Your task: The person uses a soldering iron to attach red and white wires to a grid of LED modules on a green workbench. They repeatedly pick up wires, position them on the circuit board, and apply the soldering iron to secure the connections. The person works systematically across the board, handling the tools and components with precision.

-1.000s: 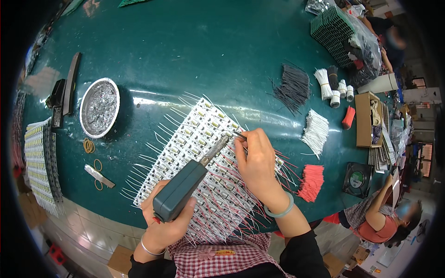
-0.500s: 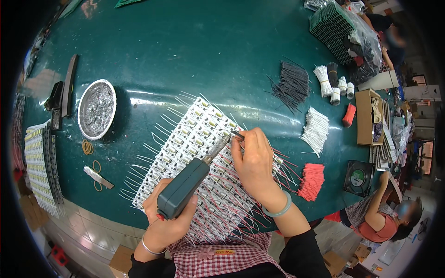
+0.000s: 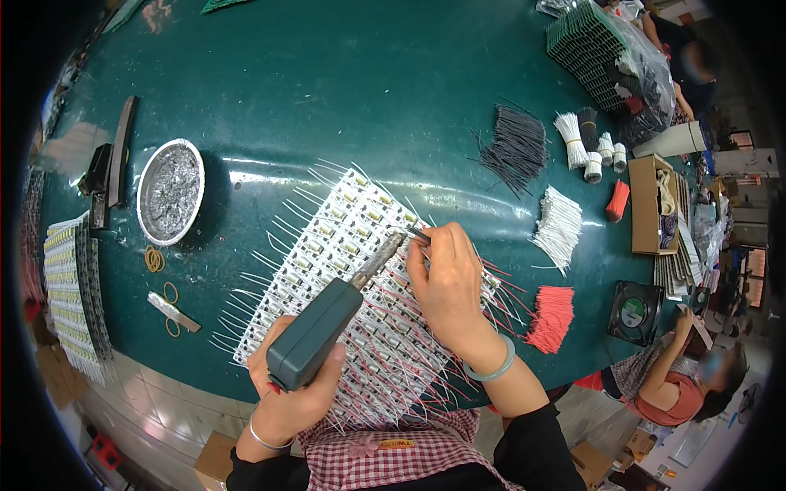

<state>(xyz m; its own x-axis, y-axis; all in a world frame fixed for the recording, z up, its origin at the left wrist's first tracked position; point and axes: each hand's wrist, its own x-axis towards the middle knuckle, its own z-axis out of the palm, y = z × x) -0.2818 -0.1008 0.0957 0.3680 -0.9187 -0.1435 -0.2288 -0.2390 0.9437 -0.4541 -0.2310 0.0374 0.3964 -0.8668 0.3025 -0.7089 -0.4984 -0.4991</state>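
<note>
My left hand point(image 3: 299, 380) is wrapped round a dark green soldering gun point(image 3: 318, 334). Its silvery tip points up and right, close to the fingers of my right hand. My right hand point(image 3: 446, 282) is closed in a pinch on a thin dark pointed tool point(image 3: 418, 235), which looks like tweezers; most of it is hidden by the fingers. Below both hands lies a slanted panel of small white circuit boards point(image 3: 332, 237) with yellowish parts. White wires stick out along its left side, red and white ones along its right.
At left stand a white bowl of silvery scraps point(image 3: 146, 192), rubber bands point(image 3: 154, 260) and stacked board panels point(image 3: 70, 286). To the right lie black wires point(image 3: 514, 151), white wires point(image 3: 558, 229), red wires point(image 3: 550, 319), a cardboard box point(image 3: 644, 209) and a black fan point(image 3: 634, 313). Another person point(image 3: 675, 385) sits beyond.
The soldering gun's body has shifted slightly left and down, its tip staying near the pinched tool. My right hand has barely moved. At right, the other person's hand has shifted a little.
</note>
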